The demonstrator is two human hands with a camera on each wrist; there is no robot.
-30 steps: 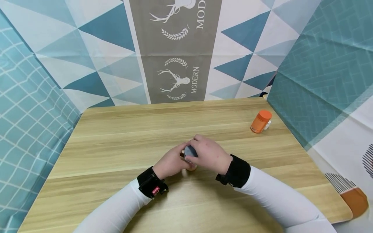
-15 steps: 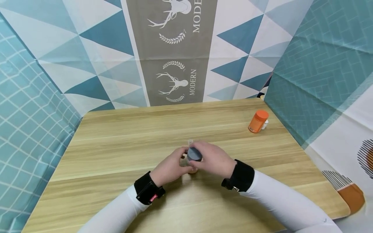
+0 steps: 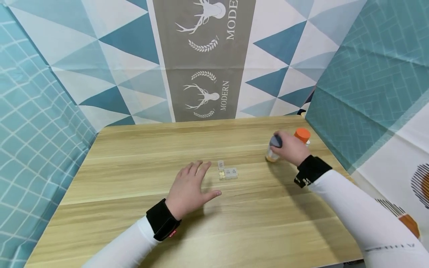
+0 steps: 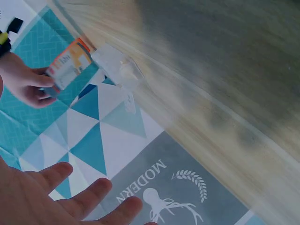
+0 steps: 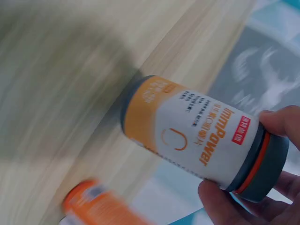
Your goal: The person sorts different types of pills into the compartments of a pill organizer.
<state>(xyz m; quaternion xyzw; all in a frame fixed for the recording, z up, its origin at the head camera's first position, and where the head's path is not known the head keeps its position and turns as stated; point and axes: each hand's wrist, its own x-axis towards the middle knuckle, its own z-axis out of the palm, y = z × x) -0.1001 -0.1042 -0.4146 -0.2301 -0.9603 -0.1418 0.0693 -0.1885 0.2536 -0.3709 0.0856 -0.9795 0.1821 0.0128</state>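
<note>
Bottle [image 5: 185,133], cap end [image 5: 269,168] in right grip [image 3: 291,149]

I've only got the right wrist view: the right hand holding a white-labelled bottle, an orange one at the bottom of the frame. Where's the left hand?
Observer: In the head view, the left hand is just left of a small clear box.
Operator: Is that box shut?
Observer: Not fully: one lid is open, leaving pale yellow pieces uncovered.
Operator: The orange bottle runs out of my frame. Is its top closed?
Observer: Yes, the head view shows an orange cap on it.
</note>
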